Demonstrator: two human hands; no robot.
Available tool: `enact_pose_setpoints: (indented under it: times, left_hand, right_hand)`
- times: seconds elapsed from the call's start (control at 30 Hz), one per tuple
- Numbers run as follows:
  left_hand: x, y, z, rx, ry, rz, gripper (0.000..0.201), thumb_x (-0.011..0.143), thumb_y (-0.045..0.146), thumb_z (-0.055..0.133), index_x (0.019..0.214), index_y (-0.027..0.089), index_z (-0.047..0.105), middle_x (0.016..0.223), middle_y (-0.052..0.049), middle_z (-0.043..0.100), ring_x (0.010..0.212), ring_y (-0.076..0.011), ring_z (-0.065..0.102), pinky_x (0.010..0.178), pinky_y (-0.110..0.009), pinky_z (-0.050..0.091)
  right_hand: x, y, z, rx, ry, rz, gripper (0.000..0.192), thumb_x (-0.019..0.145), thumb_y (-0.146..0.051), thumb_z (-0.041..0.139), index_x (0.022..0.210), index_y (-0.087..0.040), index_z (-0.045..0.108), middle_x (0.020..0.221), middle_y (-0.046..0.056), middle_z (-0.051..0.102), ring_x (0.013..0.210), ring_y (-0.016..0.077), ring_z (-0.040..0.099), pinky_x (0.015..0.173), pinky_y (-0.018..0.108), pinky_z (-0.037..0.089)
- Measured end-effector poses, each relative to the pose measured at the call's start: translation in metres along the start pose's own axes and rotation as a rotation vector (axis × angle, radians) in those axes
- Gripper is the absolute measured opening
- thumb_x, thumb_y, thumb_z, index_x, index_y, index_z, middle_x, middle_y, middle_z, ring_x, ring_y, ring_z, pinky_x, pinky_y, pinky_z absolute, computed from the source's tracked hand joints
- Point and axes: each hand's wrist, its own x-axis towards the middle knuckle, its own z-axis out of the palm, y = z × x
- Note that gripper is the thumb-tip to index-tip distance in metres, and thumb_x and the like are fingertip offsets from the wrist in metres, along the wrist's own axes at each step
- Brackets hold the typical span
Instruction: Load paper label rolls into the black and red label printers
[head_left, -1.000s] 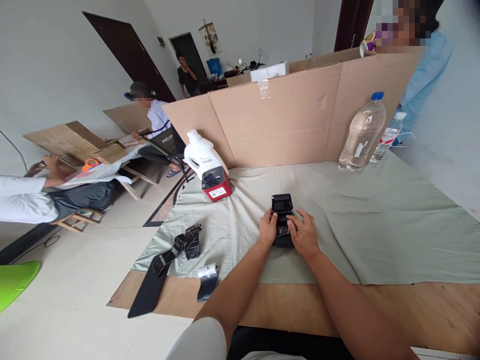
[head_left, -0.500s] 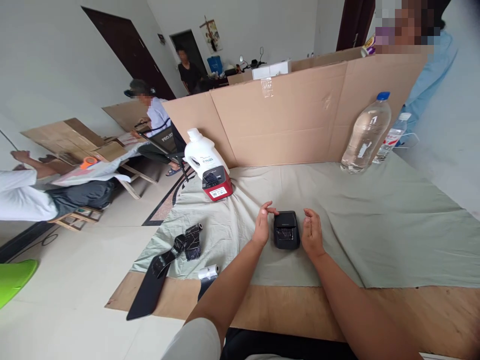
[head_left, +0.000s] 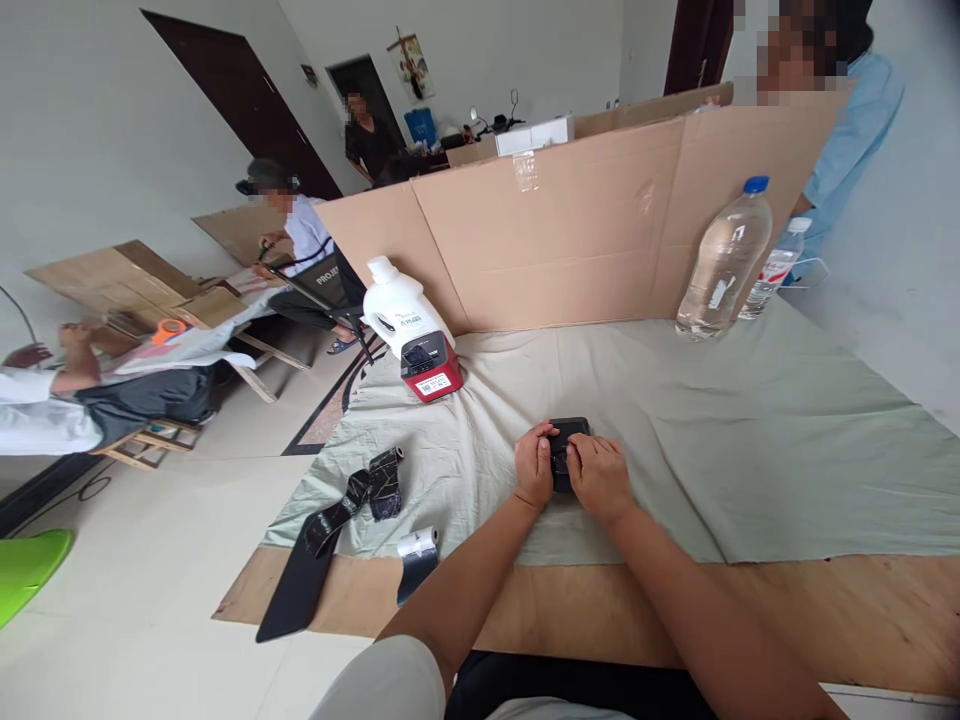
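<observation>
A small black device (head_left: 571, 428), which looks like a portable label printer, lies on the grey-green cloth in front of me. My left hand (head_left: 534, 466) grips its left side, fingers curled over the top edge. From the right, my right hand (head_left: 602, 474) reaches over it with bent fingers on the top, covering much of the front half. Exactly what the fingertips press on is hidden. To the left on the cloth are a dark marbled roll (head_left: 386, 484), partly unwound, and a smaller white-and-dark roll (head_left: 418, 545).
A white jug (head_left: 405, 305) and a red-and-black box (head_left: 433, 368) stand at the back left. Cardboard (head_left: 555, 240) walls off the far side. A large water bottle (head_left: 724, 262) and a smaller bottle (head_left: 778, 270) stand at the back right. A black flat strip (head_left: 294, 590) overhangs the left edge. Other people sit or stand beyond.
Both hands have come inward from either side of the black printer and closed onto it. My right hand now covers part of its top. The view has shifted slightly.
</observation>
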Motion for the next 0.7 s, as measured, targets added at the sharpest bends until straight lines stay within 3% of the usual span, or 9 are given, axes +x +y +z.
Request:
enact_pose_setpoints:
  times: [0.1,0.2,0.3,0.37,0.47,0.57,0.7]
  left_hand:
    - [-0.001,0.0,-0.001,-0.008,-0.026,0.017,0.053,0.097,0.057,0.024,0.111,0.02,0.059,0.109,-0.011,0.067,0.121,-0.0238,0.056,0.107,-0.044,0.038]
    - [-0.003,-0.002,-0.004,-0.167,-0.035,0.013,0.055,0.095,0.061,0.028,0.116,0.019,0.057,0.113,-0.012,0.066,0.12,-0.0242,0.057,0.108,-0.044,0.039]
    - [-0.004,-0.01,-0.008,-0.309,-0.012,-0.106,0.056,0.094,0.062,0.028,0.118,0.019,0.055,0.116,-0.013,0.066,0.117,-0.0233,0.059,0.105,-0.043,0.042]
    - [-0.004,-0.017,-0.01,-0.379,0.069,-0.254,0.056,0.093,0.064,0.027,0.113,0.02,0.056,0.113,-0.012,0.066,0.11,-0.0229,0.062,0.098,-0.042,0.047]
    - [-0.005,-0.025,-0.013,-0.436,0.181,-0.397,0.053,0.09,0.065,0.033,0.1,0.019,0.057,0.104,-0.011,0.065,0.099,-0.0223,0.065,0.087,-0.039,0.051]
    - [-0.007,-0.026,-0.015,-0.342,0.109,-0.372,0.041,0.086,0.058,0.05,0.096,0.019,0.059,0.099,-0.009,0.066,0.097,-0.0221,0.063,0.09,-0.039,0.05]
    - [-0.011,-0.02,-0.015,-0.144,-0.032,-0.291,0.026,0.083,0.039,0.056,0.098,0.019,0.06,0.099,-0.008,0.065,0.095,-0.0219,0.061,0.092,-0.04,0.049]
  right_hand:
    - [-0.004,-0.008,0.0,-0.024,-0.014,-0.002,0.032,0.097,-0.031,0.037,0.106,-0.019,0.064,0.106,0.014,0.07,0.099,0.0273,0.063,0.09,0.044,0.042]
    - [-0.01,-0.02,0.004,-0.039,-0.006,0.044,0.033,0.092,-0.037,0.047,0.114,-0.017,0.062,0.118,0.018,0.065,0.115,0.0335,0.056,0.096,0.051,0.041]
    - [-0.012,-0.034,0.014,-0.087,-0.031,0.165,0.056,0.083,-0.045,0.061,0.13,-0.017,0.054,0.142,0.023,0.047,0.131,0.0447,0.04,0.098,0.062,0.036]
    - [-0.011,-0.041,0.018,-0.127,-0.139,0.241,0.076,0.075,-0.049,0.069,0.141,-0.02,0.045,0.155,0.022,0.029,0.132,0.0493,0.035,0.095,0.065,0.037]
    - [-0.005,-0.041,0.013,-0.177,-0.334,0.265,0.091,0.069,-0.046,0.073,0.149,-0.024,0.034,0.162,0.015,0.014,0.128,0.0475,0.04,0.094,0.059,0.04]
    - [0.009,-0.019,-0.003,-0.193,-0.358,0.208,0.088,0.07,-0.042,0.069,0.148,-0.023,0.035,0.161,0.014,0.016,0.122,0.0408,0.047,0.095,0.053,0.042]
    - [0.053,0.05,-0.037,-0.276,-0.186,0.294,0.079,0.073,-0.042,0.066,0.144,-0.017,0.042,0.155,0.019,0.029,0.119,0.0377,0.05,0.099,0.05,0.041]
